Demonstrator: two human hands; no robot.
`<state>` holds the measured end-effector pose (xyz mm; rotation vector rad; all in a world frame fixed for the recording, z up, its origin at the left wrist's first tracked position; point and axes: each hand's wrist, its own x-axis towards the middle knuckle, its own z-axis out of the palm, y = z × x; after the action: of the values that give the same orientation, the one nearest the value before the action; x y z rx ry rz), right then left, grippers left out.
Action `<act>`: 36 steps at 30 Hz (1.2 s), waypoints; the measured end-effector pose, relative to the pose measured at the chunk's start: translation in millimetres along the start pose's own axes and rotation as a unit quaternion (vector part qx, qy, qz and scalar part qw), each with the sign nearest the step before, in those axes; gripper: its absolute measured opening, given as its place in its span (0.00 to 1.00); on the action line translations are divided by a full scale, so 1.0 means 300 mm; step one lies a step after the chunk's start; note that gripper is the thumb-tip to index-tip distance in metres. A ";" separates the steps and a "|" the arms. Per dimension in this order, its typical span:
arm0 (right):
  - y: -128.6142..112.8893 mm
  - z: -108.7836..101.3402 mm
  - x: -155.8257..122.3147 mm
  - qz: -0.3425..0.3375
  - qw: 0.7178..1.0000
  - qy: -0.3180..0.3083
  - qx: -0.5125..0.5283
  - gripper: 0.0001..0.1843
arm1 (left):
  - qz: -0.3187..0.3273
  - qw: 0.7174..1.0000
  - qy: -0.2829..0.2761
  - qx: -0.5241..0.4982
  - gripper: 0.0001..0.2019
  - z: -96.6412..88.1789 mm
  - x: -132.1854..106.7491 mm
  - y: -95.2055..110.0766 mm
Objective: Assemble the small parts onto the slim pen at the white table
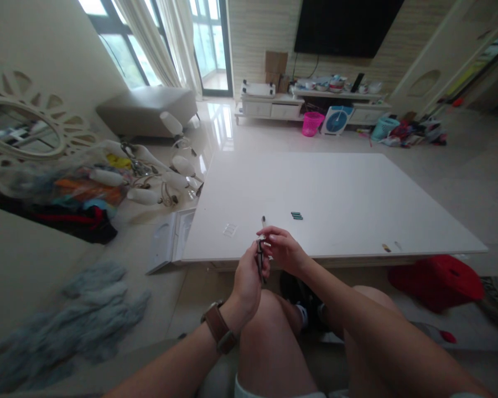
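My left hand is closed around a slim dark object with a lighter edge, held upright near the table's front edge. Its exact kind is too small to make out. The fingers of my right hand are bent together at the top end of that object, and whatever they pinch is hidden. Just beyond my hands lies a small white stick with a dark tip. Several short dark-green sticks lie side by side to its right. A clear plastic piece with slots rests to the left.
The white table stretches out in front of my knees. Two tiny items, one of them brown and black, lie near its front right edge. A red stool stands at right. A lamp with white shades is on the left.
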<state>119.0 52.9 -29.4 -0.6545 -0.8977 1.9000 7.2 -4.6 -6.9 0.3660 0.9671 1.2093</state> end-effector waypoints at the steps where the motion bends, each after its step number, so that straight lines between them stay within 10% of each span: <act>1: -0.003 0.002 -0.001 -0.001 1.000 -0.001 0.002 0.14 | -0.010 1.000 -0.009 0.000 0.21 -0.002 -0.002 0.001; 36: -0.003 -0.009 -0.006 -0.001 0.999 -0.033 -0.015 0.07 | -0.064 0.995 0.000 0.079 0.20 -0.001 -0.013 0.015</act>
<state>122.3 52.3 -30.0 -0.6110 -0.9710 1.9195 4.1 -6.6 -2.4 0.4216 1.0740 1.0190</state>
